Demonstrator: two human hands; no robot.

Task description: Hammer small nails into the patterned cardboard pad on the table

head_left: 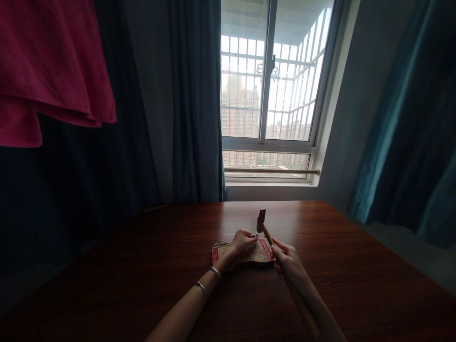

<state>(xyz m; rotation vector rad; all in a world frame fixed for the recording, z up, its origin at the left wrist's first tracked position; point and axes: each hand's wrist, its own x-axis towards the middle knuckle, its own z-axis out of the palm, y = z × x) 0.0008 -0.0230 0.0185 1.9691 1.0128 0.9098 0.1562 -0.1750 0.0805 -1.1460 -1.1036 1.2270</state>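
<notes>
My right hand (288, 259) is wrapped round the wooden handle of a hammer (261, 221), whose head is raised just above my left fingers. The handle runs back under my right forearm. My left hand (242, 241) rests over a piece of patterned cloth (262, 250), cream with dark dots and pink-red ends, lying on the table. Its fingertips are pinched round something small and thin, too small to make out, close below the hammer head. Part of the cloth is hidden behind my left hand and wrist.
The brown wooden table (160, 266) reaches back to the wall under a barred window (245, 104). Dark blue curtains (195, 109) hang at the left, with another curtain (399, 123) at the right. A pink-red cloth (53, 61) hangs at upper left.
</notes>
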